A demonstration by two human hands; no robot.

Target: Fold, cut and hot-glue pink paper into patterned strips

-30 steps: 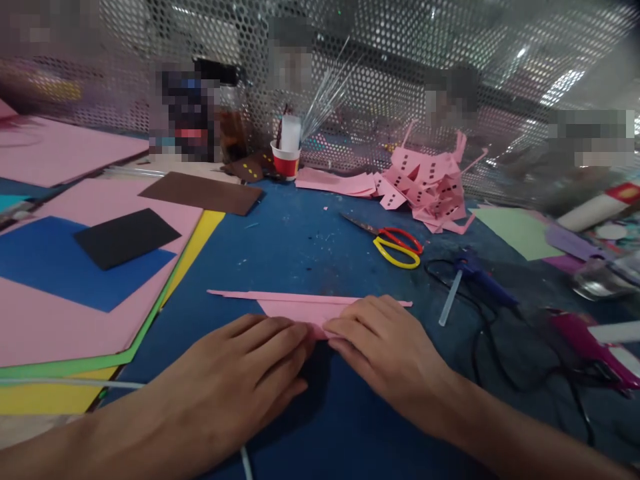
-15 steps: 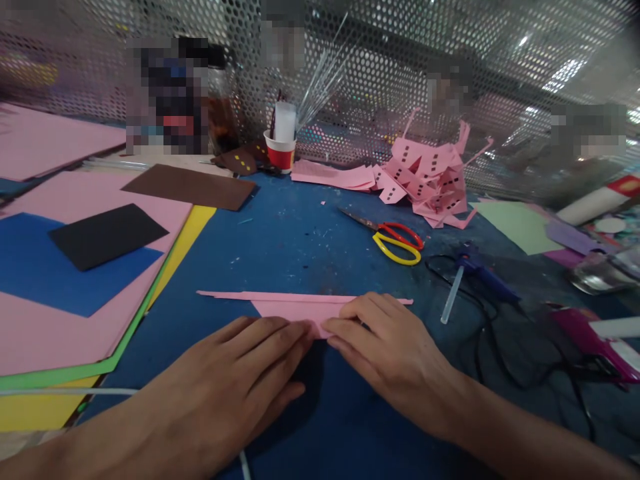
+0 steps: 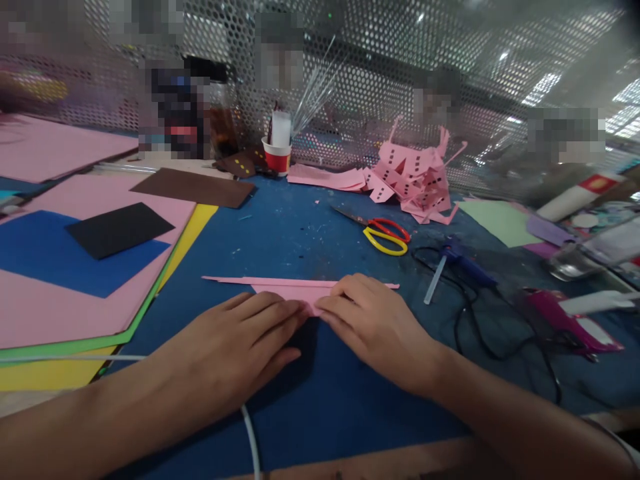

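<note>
A piece of pink paper [image 3: 287,292] lies flat on the blue tabletop in front of me. Along its far edge runs a narrow folded strip [image 3: 227,279], whose thin ends stick out past the sheet on both sides. My left hand [image 3: 245,347] is closed on the paper's near edge, its fingers pressed together. Close beside it, my right hand [image 3: 380,333] pinches the same edge and covers the right part of the sheet. The fingertips of both hands nearly meet at the middle. What lies under the fingers is hidden.
Scissors [image 3: 387,237] lie beyond my hands, with a glue gun [image 3: 467,261] and its black cord to the right. Pink paper cut-outs [image 3: 413,177] and a paper cup [image 3: 277,160] stand behind. Coloured sheets [image 3: 75,307] are stacked left. A white cable [image 3: 251,440] passes under my left arm.
The whole view has shifted a little, so the paper and hands sit higher in the picture. Both hands keep their hold on the near edge; the paper looks much the same.
</note>
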